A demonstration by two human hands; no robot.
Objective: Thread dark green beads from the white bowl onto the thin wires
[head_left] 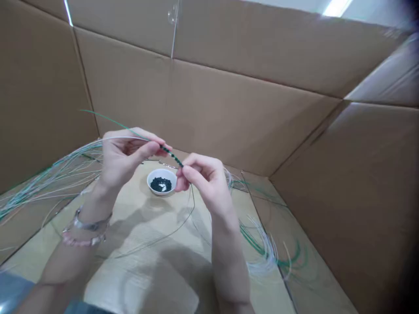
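Observation:
A short beaded strand (173, 155), its beads small and dark green, is stretched between my two hands above the table. My left hand (126, 155) pinches its upper left end between thumb and fingers. A green cord (109, 119) and a white cord (126, 138) run leftward from that pinch. My right hand (206, 179) grips the lower right end with thumb and forefinger. Below it, a thin dark cord (170, 233) trails down across the table. Just beneath the hands stands a white bowl (149, 182) with small dark beads (157, 184) heaped inside.
Cardboard walls (245, 117) enclose the pale table (131, 279). A bundle of green and white cords (49, 176) spreads at the left. Coiled green and white cords (266, 250) lie to the right of my right forearm. A thin metallic item (167, 165) lies behind the bowl.

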